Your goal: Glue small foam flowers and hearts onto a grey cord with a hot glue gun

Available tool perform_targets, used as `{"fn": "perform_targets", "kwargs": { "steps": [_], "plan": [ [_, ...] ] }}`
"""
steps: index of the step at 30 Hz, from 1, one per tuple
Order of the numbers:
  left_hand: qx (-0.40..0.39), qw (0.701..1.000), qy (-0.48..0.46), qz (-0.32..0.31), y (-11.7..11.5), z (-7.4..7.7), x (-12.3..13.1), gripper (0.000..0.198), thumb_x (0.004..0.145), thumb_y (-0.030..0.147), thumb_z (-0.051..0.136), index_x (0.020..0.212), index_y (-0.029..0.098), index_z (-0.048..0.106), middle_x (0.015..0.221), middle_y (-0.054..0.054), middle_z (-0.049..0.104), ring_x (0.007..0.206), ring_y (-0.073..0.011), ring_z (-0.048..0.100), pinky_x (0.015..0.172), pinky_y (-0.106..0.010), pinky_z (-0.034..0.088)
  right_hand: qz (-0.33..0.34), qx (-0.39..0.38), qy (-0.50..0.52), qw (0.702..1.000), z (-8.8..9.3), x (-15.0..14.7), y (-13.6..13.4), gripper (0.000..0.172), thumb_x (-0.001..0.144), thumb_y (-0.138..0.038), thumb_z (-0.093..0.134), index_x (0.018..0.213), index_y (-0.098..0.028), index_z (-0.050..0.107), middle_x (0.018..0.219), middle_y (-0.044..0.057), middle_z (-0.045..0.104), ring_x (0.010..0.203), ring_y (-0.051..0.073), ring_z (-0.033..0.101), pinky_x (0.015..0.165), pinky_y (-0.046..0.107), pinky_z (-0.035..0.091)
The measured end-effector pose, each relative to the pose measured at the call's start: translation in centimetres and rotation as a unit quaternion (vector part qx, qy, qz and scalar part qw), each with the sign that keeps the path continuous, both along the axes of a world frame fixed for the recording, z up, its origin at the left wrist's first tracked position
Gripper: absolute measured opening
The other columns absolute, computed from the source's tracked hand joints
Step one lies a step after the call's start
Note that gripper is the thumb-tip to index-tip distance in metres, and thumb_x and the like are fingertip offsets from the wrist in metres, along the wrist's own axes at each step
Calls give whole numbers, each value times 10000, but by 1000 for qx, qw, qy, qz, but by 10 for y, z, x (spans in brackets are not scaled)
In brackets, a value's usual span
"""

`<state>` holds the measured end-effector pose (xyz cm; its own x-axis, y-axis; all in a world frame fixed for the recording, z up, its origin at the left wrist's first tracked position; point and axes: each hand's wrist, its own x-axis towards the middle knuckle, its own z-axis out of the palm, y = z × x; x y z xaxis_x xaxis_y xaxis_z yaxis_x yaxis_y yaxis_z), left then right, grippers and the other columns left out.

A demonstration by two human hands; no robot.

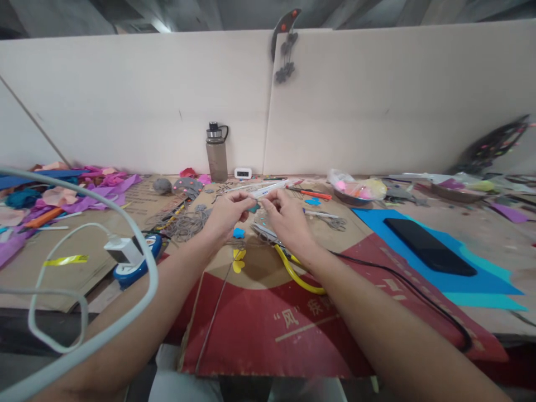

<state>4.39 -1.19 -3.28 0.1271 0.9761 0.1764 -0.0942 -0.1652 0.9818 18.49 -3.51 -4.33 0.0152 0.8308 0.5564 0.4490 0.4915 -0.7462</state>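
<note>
My left hand [228, 215] pinches a small teal piece [254, 207] between thumb and fingertips; its outline is partly covered. Close beside it, the fingers of my right hand [288, 215] are pressed together at the same spot, and what lies between them is too small to name. Under my right hand lie scissors with yellow handles [295, 276]. A blue cut-out [238, 233] and a yellow cut-out [238, 261] rest on the cardboard [251, 324] below my hands, a thin string running down from the yellow one. Tangled grey yarn [184, 225] sits left of my left hand.
A bottle [216, 153] and small digital clock [243, 173] stand by the white partition. A black phone [429, 245] lies on blue sheets at right. Left are a blue power strip [138, 268], a white cable [146, 301] crossing my forearm, and coloured scraps [62, 195]. An orange-handled tool [314, 193] lies beyond.
</note>
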Motion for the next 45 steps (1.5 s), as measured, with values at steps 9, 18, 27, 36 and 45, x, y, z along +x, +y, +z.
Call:
{"fn": "perform_targets", "kwargs": {
  "steps": [9, 18, 27, 36, 45],
  "plan": [
    [-65, 997, 29, 0, -8, 8, 1, 206, 611, 298, 705, 699, 182, 559, 641, 25, 594, 582, -132, 622, 581, -261, 448, 9, 4, 22, 1000, 0, -2, -2, 99, 823, -261, 530, 748, -197, 528, 646, -24, 531, 582, 119, 455, 577, 248, 347],
    [-25, 997, 32, 60, -1, -1, 2, 130, 622, 279, 697, 669, 192, 613, 670, 38, 576, 607, -91, 449, 547, -223, 313, -15, 4, 29, 999, -1, -4, -1, 107, 801, -257, 550, 715, -194, 541, 631, -17, 537, 583, 119, 454, 567, 247, 339],
    [-6, 999, -5, 45, 0, -3, 3, 112, 607, 262, 692, 670, 195, 629, 645, 33, 546, 580, -94, 405, 508, -225, 285, -10, -36, 97, 995, 0, -4, 2, 128, 746, -288, 587, 681, -188, 540, 596, -34, 511, 559, 110, 437, 555, 245, 341],
    [-33, 998, -44, 1, -4, 1, 6, 148, 591, 244, 714, 684, 186, 614, 622, 42, 539, 566, -77, 453, 543, -215, 339, 40, -101, 186, 977, -1, -1, 5, 192, 710, -335, 618, 828, -184, 607, 528, -69, 463, 479, 94, 384, 485, 228, 298],
    [-60, 995, -3, -79, 2, 4, -5, 182, 555, 240, 747, 680, 164, 638, 652, 16, 609, 605, -98, 540, 601, -238, 378, 42, -132, 176, 975, 4, 3, 2, 119, 665, -292, 599, 678, -174, 589, 620, -24, 583, 558, 105, 481, 567, 242, 371]
  ]
}}
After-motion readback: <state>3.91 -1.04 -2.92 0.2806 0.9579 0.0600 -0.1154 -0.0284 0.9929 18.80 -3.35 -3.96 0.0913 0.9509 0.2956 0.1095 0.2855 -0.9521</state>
